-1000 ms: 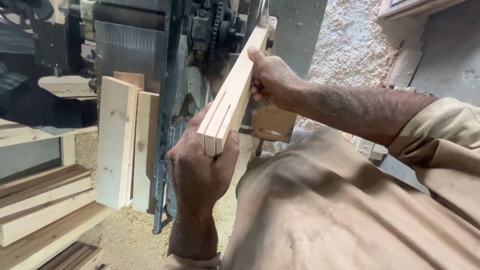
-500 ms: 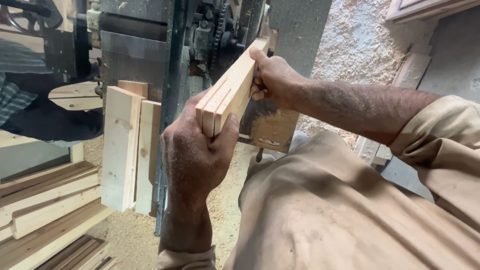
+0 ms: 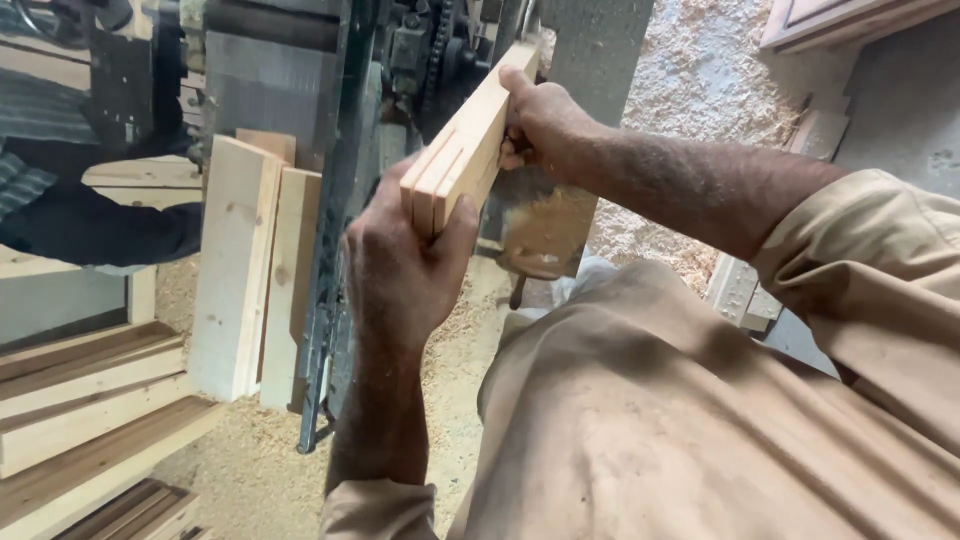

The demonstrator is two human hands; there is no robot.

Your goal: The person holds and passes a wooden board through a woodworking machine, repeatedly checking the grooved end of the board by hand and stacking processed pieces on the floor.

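From the head camera, the left hand point(image 3: 400, 265) is clenched around the near end of a small stack of pale, narrow wooden strips point(image 3: 468, 145), thumb on one side and fingers wrapped behind, with the cut ends of the strips showing above the knuckles. The stack is held in the air, slanting up and away from the person towards the dark green metal woodworking machine point(image 3: 340, 150). The right hand point(image 3: 545, 120) grips the far end of the same strips, fingers curled over the top edge, the bare forearm running back to a rolled tan sleeve point(image 3: 880, 270).

Left of the machine's frame, two light wooden boards point(image 3: 255, 270) stand upright on end, leaning against it, one just beside the other. Further left, several long pale wooden planks point(image 3: 80, 400) lie stacked at the lower corner. Sawdust point(image 3: 250, 470) covers the floor beneath the boards and lies heaped behind the right arm. At the left edge another person's dark sleeve point(image 3: 95, 225) reaches in, well apart from the strips. The tan fabric of the person's clothing point(image 3: 680, 420) fills the lower right.
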